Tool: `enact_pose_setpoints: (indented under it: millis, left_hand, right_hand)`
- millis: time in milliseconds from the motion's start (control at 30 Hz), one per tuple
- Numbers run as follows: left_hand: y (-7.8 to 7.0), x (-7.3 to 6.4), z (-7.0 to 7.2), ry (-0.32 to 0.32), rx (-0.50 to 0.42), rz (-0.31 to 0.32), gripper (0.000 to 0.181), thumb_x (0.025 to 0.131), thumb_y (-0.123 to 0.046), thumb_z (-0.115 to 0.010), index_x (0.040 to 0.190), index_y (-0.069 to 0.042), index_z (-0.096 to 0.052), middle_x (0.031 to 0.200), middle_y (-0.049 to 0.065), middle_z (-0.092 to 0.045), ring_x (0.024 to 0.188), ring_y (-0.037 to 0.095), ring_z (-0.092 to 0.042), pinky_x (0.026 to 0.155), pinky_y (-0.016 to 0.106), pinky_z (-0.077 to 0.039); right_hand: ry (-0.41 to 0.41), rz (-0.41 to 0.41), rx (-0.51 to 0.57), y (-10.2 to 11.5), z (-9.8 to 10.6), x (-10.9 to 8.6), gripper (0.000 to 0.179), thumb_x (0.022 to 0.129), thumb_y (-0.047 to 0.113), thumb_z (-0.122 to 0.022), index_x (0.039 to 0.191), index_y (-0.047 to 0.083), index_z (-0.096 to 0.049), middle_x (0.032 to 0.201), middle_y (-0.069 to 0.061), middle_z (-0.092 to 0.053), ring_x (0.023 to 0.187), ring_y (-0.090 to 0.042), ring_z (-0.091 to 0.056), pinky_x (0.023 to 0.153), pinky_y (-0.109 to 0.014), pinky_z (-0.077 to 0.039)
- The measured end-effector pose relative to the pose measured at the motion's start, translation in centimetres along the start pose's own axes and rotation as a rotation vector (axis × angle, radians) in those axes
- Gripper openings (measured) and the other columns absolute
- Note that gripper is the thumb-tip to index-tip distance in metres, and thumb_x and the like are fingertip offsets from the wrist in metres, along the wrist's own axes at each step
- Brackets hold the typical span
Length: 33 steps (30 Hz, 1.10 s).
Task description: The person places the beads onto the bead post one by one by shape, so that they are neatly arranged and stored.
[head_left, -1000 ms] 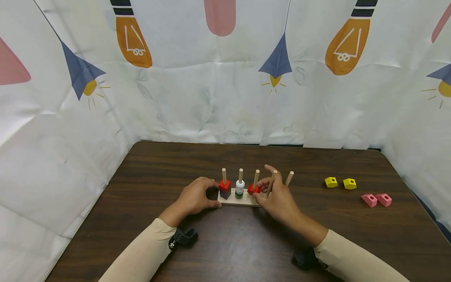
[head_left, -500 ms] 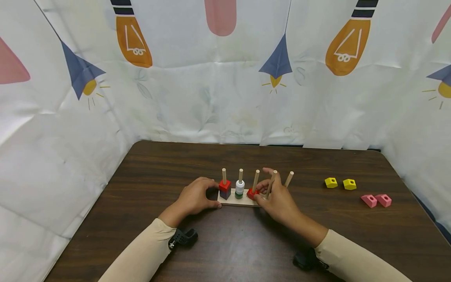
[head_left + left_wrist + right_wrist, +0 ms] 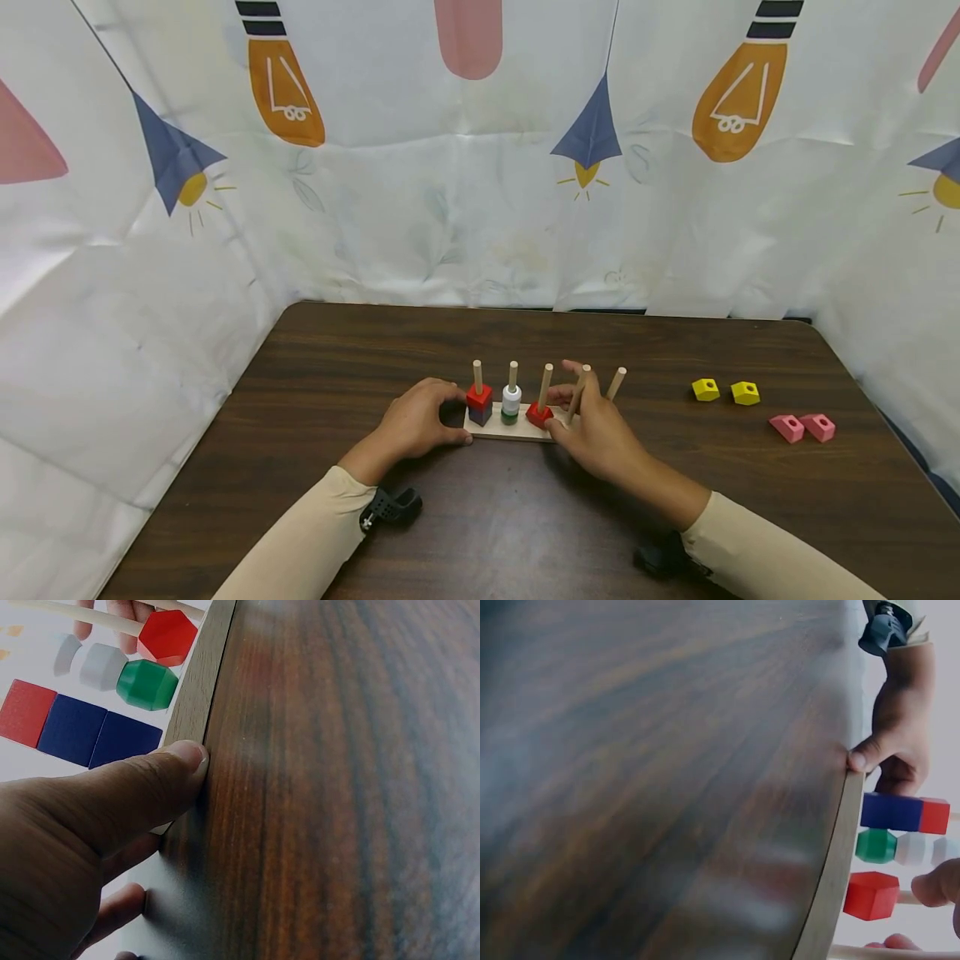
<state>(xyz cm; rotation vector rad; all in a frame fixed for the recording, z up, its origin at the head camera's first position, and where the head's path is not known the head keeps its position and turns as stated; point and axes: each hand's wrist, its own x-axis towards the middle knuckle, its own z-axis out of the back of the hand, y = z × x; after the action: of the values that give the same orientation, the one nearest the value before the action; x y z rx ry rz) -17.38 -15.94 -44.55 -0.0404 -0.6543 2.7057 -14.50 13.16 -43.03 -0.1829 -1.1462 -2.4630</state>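
A wooden peg board (image 3: 502, 431) with several upright pegs lies on the table. My left hand (image 3: 416, 419) grips its left end, the thumb (image 3: 180, 761) on the front edge and the other fingers behind. The leftmost peg carries two dark blue blocks (image 3: 71, 727) under a red cube (image 3: 479, 395). White pieces (image 3: 511, 398) sit above a green one (image 3: 146, 685) on the second. At the foot of the third peg rests a red faceted block (image 3: 871, 895). Around that peg my right hand (image 3: 600, 437) hovers, thumb and fingers spread apart from the block.
Two yellow blocks (image 3: 705, 389) with holes lie on the table's right side. Nearer, two pink slanted blocks (image 3: 787, 428) sit side by side. A printed white curtain (image 3: 465, 208) hangs behind the dark wooden table (image 3: 360, 350).
The red faceted block has gone down the third peg onto the board. My right fingers have let go of it and drawn slightly away. The left hand stays put.
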Motion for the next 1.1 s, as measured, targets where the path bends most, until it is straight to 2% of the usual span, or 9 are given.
enact_pose_setpoints:
  millis: [167,267,433,567,733,900,1100]
  left_hand:
    - [-0.1,0.0,0.0,0.001,0.002,-0.001,0.054,0.07,-0.04,-0.095,0.116,-0.021,-0.076,0.126,0.005,-0.067,0.123,0.024,-0.059,0.096,0.05,-0.051]
    - [-0.1,0.0,0.0,-0.003,0.006,-0.003,0.053,0.069,-0.039,-0.096,0.115,-0.021,-0.076,0.124,0.004,-0.068,0.122,0.024,-0.059,0.095,0.05,-0.051]
    - [-0.1,0.0,0.0,-0.003,0.005,-0.004,0.053,0.069,-0.039,-0.096,0.114,-0.021,-0.076,0.123,0.004,-0.068,0.121,0.024,-0.059,0.094,0.05,-0.052]
    - [-0.2,0.0,0.1,-0.002,0.006,-0.001,0.052,0.069,-0.04,-0.096,0.114,-0.021,-0.077,0.123,0.004,-0.068,0.121,0.024,-0.059,0.094,0.051,-0.051]
    - [-0.1,0.0,0.1,-0.003,0.004,0.002,0.052,0.069,-0.04,-0.096,0.113,-0.022,-0.077,0.123,0.003,-0.068,0.121,0.024,-0.059,0.095,0.051,-0.051]
    - [0.0,0.0,0.1,-0.002,0.004,0.004,0.051,0.069,-0.04,-0.096,0.113,-0.021,-0.077,0.125,0.004,-0.067,0.123,0.024,-0.058,0.096,0.051,-0.051]
    - [-0.1,0.0,0.0,0.001,0.0,0.001,0.052,0.069,-0.041,-0.096,0.113,-0.021,-0.076,0.124,0.003,-0.068,0.123,0.024,-0.058,0.096,0.05,-0.051]
  right_hand:
    - [0.076,0.022,-0.045,0.0,0.7,-0.3,0.087,0.088,0.006,-0.08,0.152,0.0,-0.021,0.137,-0.02,-0.062,0.109,-0.034,-0.069,0.088,-0.049,-0.054]
    - [0.125,0.008,-0.055,0.1,1.2,-0.5,0.092,0.089,0.01,-0.079,0.155,-0.001,-0.015,0.144,-0.023,-0.056,0.113,-0.035,-0.067,0.094,-0.051,-0.052]
    - [0.197,0.014,-0.099,0.0,1.8,-1.2,0.097,0.091,0.01,-0.078,0.157,-0.007,-0.01,0.15,-0.028,-0.047,0.125,-0.038,-0.06,0.101,-0.053,-0.048]
    - [0.252,0.033,-0.137,-0.2,2.5,-1.9,0.095,0.092,0.012,-0.077,0.158,-0.009,-0.011,0.149,-0.03,-0.047,0.124,-0.038,-0.061,0.099,-0.051,-0.05]
    - [0.296,0.044,-0.202,-0.6,3.6,-2.7,0.077,0.095,0.017,-0.075,0.152,-0.006,-0.031,0.136,-0.021,-0.061,0.117,-0.034,-0.066,0.094,-0.049,-0.054]
    - [0.327,0.084,-0.213,-1.8,5.2,-3.4,0.054,0.097,0.018,-0.073,0.143,-0.002,-0.051,0.132,-0.014,-0.066,0.113,-0.027,-0.068,0.091,-0.046,-0.055]
    - [0.255,0.123,-0.258,-3.7,7.5,-4.6,0.034,0.095,0.014,-0.075,0.127,0.005,-0.067,0.117,-0.001,-0.071,0.105,-0.02,-0.069,0.087,-0.043,-0.057]
